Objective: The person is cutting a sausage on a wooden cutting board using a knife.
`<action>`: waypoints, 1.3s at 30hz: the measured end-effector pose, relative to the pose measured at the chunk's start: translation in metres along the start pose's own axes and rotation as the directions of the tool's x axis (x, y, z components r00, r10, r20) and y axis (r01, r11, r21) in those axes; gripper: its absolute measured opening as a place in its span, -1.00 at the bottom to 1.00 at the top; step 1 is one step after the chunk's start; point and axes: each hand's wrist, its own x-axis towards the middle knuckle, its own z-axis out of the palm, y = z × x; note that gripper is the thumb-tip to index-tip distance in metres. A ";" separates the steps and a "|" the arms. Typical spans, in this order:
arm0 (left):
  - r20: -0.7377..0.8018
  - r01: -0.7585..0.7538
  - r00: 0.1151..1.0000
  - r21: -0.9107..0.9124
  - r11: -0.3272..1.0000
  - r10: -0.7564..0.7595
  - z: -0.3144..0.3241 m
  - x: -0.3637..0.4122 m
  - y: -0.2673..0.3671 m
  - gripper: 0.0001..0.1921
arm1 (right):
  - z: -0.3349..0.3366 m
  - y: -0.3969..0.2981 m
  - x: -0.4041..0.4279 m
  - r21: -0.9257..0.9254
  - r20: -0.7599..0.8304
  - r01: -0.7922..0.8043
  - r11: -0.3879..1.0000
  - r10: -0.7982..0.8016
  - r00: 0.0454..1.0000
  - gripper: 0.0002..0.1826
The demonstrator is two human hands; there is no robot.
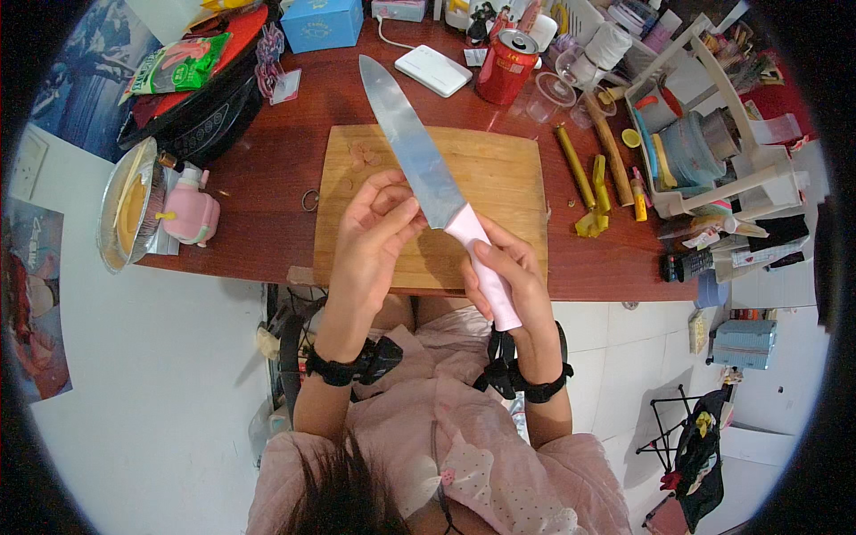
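My right hand (511, 271) is wrapped around the pale pink handle of a large kitchen knife (414, 147), its blade raised at a slant and pointing up and to the left. My left hand (381, 227) is beside the blade's heel, with thumb and fingers bent at the blade. Part of its fingertips is hidden behind the steel, so whether they pinch anything does not show. Beneath both hands lies a wooden cutting board (495, 167) at the table's front edge. Several thin pinkish slices (364, 155) rest on its upper left.
Right of the board lie a yellow-wrapped stick (575, 164), a crumpled yellow wrapper (592, 224) and a wooden rod (608, 147). Behind stand a red can (505, 73) and a white power bank (433, 70). A foil bowl (130, 207) and pink dispenser (192, 210) stand left.
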 end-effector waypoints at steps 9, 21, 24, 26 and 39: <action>-0.001 0.014 1.000 -0.009 1.000 -0.014 -0.005 0.002 0.002 -0.71 | -0.010 -0.002 0.001 0.065 0.016 0.030 0.997 -0.031 0.999 -0.49; -0.122 -0.099 0.985 0.172 0.980 0.121 -0.014 0.011 0.016 -0.68 | -0.010 -0.004 0.001 0.059 -0.063 0.030 0.998 -0.026 0.998 -0.44; -0.114 -0.169 0.971 0.295 0.940 0.210 -0.015 0.010 0.018 -0.68 | -0.010 -0.004 0.002 0.064 -0.061 0.024 0.998 -0.020 0.998 -0.45; -0.124 -0.187 0.960 0.384 0.904 0.251 -0.017 0.011 0.016 -0.67 | -0.010 -0.004 0.002 0.060 -0.063 0.021 0.998 -0.018 0.998 -0.46; -0.022 -0.210 0.875 0.882 0.421 0.483 -0.012 0.002 0.009 -0.87 | -0.007 0.002 -0.002 -0.183 -0.205 0.087 0.979 -0.125 0.971 -0.49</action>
